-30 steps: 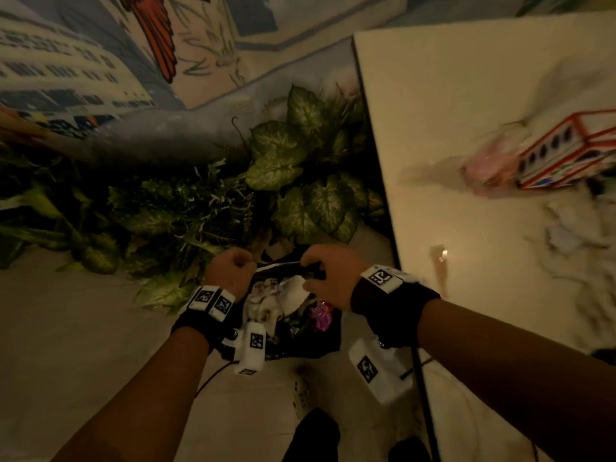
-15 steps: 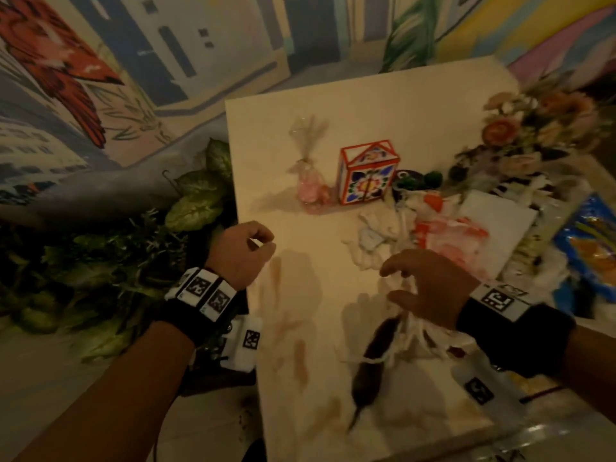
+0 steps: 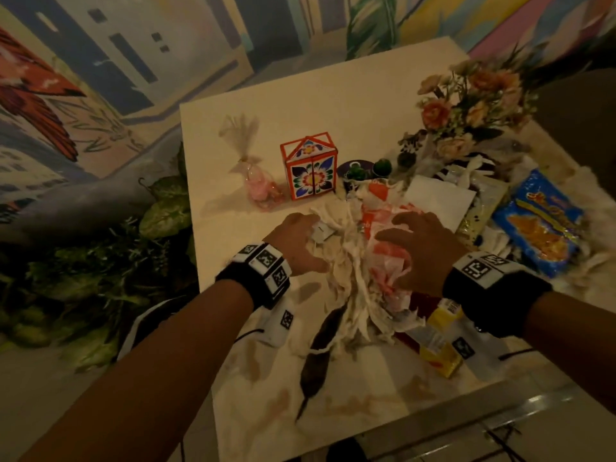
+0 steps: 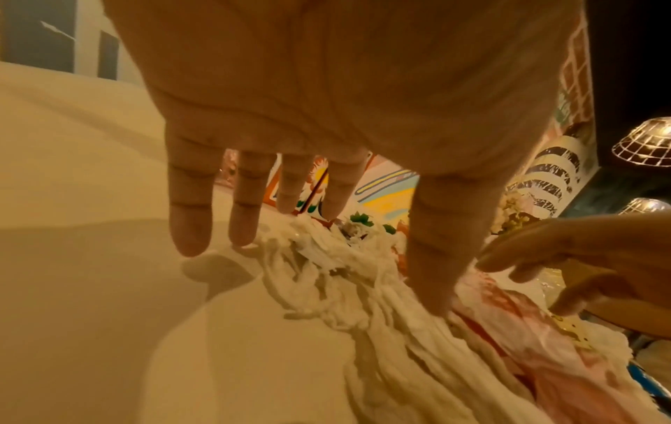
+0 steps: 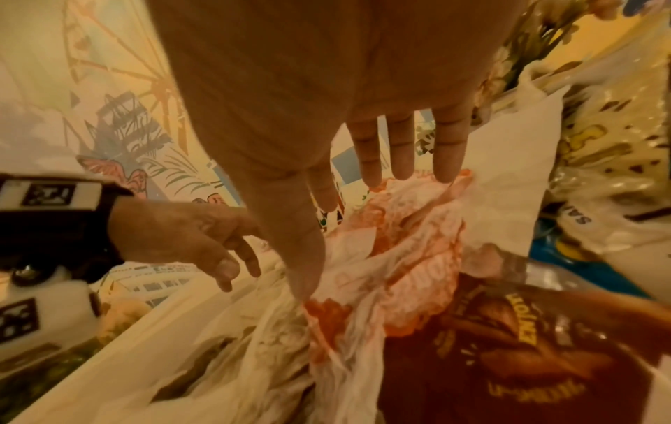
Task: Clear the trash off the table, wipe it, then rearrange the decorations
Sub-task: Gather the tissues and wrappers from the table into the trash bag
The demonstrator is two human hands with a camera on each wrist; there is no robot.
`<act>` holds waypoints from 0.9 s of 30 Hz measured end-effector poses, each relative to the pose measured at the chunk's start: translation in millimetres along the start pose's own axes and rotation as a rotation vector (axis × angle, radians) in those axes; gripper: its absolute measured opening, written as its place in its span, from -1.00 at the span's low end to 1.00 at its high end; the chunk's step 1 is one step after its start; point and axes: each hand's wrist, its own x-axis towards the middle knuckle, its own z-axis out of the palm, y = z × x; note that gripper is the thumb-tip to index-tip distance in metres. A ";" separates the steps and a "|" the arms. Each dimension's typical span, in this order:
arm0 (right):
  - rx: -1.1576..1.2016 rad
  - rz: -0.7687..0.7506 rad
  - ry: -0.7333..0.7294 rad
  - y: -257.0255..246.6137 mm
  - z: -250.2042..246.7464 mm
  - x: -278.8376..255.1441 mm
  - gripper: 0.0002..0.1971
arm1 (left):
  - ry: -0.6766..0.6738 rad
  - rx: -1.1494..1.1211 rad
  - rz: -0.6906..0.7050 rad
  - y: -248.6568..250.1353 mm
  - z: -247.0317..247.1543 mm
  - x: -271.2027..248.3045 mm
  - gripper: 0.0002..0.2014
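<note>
A heap of crumpled white tissues (image 3: 350, 281) and an orange-and-white plastic bag (image 3: 388, 258) lies mid-table. My left hand (image 3: 300, 236) hovers at the heap's left side, fingers (image 4: 190, 215) straight and spread, thumb touching the tissues (image 4: 345, 287). Over the plastic bag (image 5: 399, 258) my right hand (image 3: 418, 245) is spread, holding nothing, thumb tip on the plastic. Behind the heap stand a painted house-shaped box (image 3: 310, 168), a pink candy bag (image 3: 263, 190), small cacti (image 3: 366, 170) and a flower bouquet (image 3: 473, 105).
A blue snack packet (image 3: 540, 225), a white napkin (image 3: 440, 201), a yellow carton (image 3: 440, 350), a brown wrapper (image 5: 526, 358) and a dark feather (image 3: 320, 355) also litter the stained table (image 3: 300, 95). Leafy plants (image 3: 160, 215) line the floor on the left.
A second ago both hands gripped a black trash bag on the floor by the plants. They let go, rose over the table, and now spread over the tissue heap.
</note>
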 end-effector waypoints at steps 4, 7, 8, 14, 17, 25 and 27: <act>-0.108 -0.013 -0.048 -8.3 3.2 12.3 -0.06 | -0.112 0.100 -0.053 17.6 9.0 1.2 0.26; -0.128 -0.005 -0.090 -12.1 6.9 25.8 -0.05 | -0.142 0.212 -0.063 24.1 22.4 -3.0 0.30; -0.117 -0.003 -0.110 -12.6 8.6 29.7 -0.05 | -0.151 0.251 -0.060 25.5 28.0 -4.7 0.32; -0.054 -0.040 -0.085 -16.2 14.4 37.4 -0.36 | -0.007 0.240 0.014 33.0 44.6 -6.9 0.11; 0.002 -0.038 -0.063 -15.0 13.6 40.1 -0.46 | 0.025 0.128 0.045 33.5 45.2 -3.6 -0.17; 0.149 -0.004 0.012 -6.1 -11.2 40.3 -0.69 | 0.040 0.007 -0.009 25.6 45.7 1.6 -0.74; 0.156 0.003 0.029 -3.4 -20.4 39.3 -0.68 | 0.078 -0.030 0.003 26.2 44.2 0.6 -0.86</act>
